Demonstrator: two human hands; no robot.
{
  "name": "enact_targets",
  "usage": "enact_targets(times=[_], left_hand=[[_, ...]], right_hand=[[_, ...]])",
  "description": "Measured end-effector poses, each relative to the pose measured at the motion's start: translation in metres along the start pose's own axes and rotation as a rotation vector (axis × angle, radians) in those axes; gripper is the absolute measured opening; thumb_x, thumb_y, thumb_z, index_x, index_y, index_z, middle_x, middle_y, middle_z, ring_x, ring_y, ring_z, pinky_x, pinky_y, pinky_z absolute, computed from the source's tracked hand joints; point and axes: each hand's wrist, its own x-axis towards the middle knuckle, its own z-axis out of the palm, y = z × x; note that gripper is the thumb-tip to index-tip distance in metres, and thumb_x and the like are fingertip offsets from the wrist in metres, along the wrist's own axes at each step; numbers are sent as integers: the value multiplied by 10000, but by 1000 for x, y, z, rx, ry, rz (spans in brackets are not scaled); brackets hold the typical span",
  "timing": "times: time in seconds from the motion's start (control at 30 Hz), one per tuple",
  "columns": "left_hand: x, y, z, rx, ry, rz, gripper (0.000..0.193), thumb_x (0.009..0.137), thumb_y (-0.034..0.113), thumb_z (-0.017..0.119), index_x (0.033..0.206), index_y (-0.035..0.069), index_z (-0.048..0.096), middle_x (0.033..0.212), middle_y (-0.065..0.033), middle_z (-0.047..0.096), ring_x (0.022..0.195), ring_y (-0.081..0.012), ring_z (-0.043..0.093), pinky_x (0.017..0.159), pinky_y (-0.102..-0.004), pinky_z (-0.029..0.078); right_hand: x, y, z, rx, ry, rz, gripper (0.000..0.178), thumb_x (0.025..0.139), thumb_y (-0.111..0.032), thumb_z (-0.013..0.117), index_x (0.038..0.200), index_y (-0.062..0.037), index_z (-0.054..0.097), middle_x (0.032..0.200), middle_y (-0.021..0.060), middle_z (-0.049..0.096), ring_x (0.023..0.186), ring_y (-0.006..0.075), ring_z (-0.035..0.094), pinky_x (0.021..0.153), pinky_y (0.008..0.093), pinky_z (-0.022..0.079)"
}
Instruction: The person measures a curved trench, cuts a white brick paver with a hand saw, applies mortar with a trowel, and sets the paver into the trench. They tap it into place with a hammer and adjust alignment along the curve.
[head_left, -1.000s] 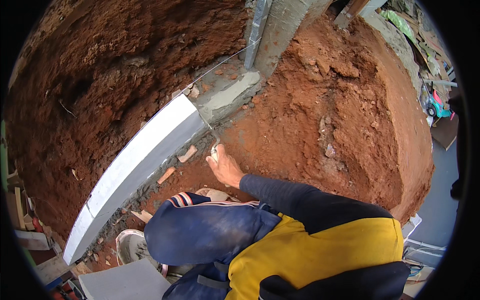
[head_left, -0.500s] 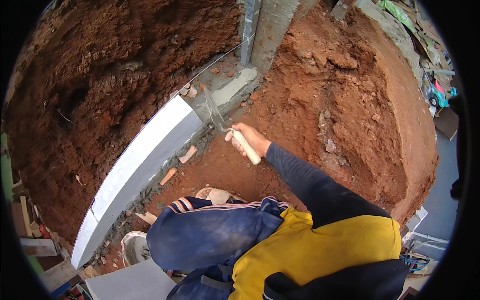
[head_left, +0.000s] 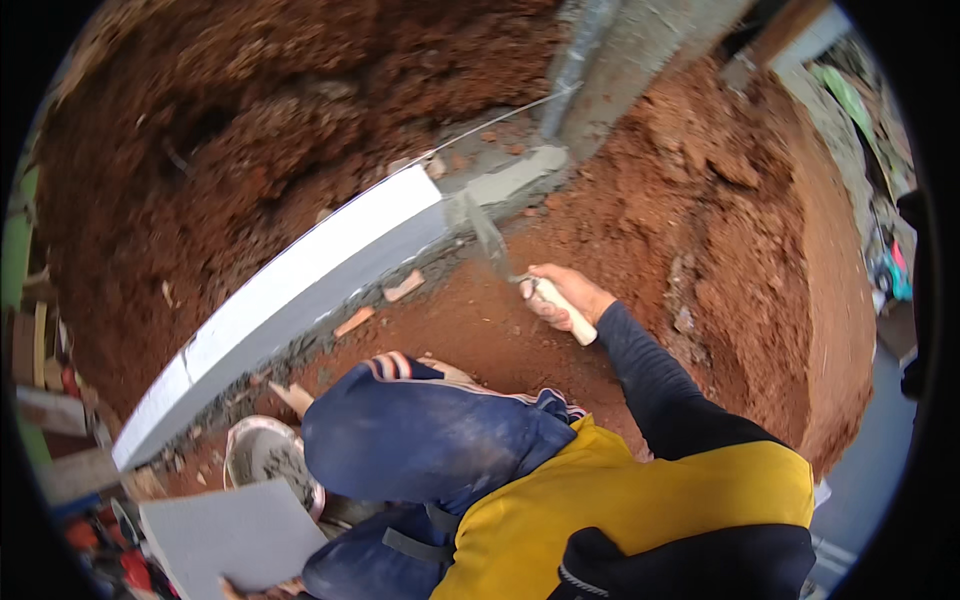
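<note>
Where a bucket (head_left: 246, 438) stands, a block (head_left: 234, 532) overlaps.

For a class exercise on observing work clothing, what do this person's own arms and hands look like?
The right hand is bare, with no glove. Its long, close-fitting right sleeve is dark navy, wrinkled, and meets a yellow shirt body. The left shoulder is black with a pale marking. Only a little of the left hand shows, apparently ungloved.

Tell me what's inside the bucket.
A grey, mortar-like mix shows inside the bucket. The grey block and the knee cover parts of it, hiding what lies there.
</note>
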Motion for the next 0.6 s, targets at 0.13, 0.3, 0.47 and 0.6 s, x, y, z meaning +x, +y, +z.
enact_targets(times=[0.13, 0.3, 0.47, 0.6], left_hand=[[-14, 10, -8, -75, 155, 52, 759, 809, 153, 836, 1466, -14, 495, 1311, -170, 588, 1163, -300, 591, 1065, -461, 468], [-24, 18, -15, -80, 330, 135, 811, 760, 176, 801, 1488, -14, 499, 1281, -164, 602, 1178, -311, 609, 1067, -443, 489], [-34, 36, -8, -73, 368, 241, 754, 787, 166, 775, 1471, -13, 513, 1289, -169, 624, 1147, -308, 652, 1038, -425, 530], [-46, 56, -19, 161, 466, 418, 756, 777, 151, 784, 1466, -8, 516, 1244, -166, 642, 1093, -294, 676, 982, -415, 564]], right_hand=[[1, 11, 16, 37, -18, 91, 512, 1093, -522, 450, 790, -124, 557, 501, 23, 436, 316, 132, 399, 267, 297, 340], [-45, 14, 64, -576, 357, 375, 575, 1030, -590, 529, 829, -64, 646, 509, 53, 511, 346, 183, 429, 328, 313, 372], [70, -50, 203, -1389, -68, -212, 434, 1055, -390, 476, 907, -25, 658, 621, 26, 539, 504, 147, 514, 522, 318, 409], [188, -21, 359, -2075, -630, -681, 451, 1060, -488, 612, 1144, -48, 663, 749, 192, 671, 702, 346, 685, 687, 472, 534]])
